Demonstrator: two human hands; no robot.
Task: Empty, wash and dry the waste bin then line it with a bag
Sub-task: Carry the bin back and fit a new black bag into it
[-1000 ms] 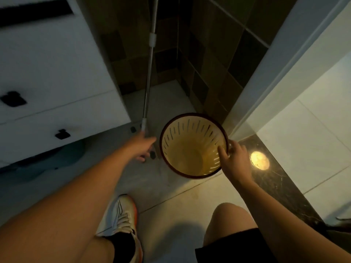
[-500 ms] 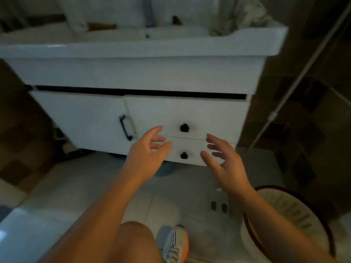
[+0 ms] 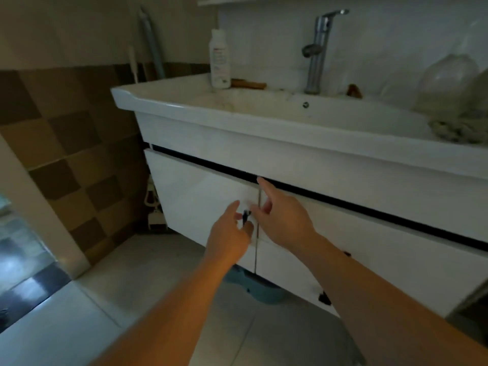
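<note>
At the cabinet door, your left hand is curling its grip around the dark handle, though blur is hiding how tightly. Your right hand is reaching beside it, fingers loose and spread, holding nothing. Above, a bottle and tap are standing on the sink. The bin is lying out of view.

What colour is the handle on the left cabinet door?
Black, a dark handle on the white cabinet door, seen in the head view by the left hand.
</note>
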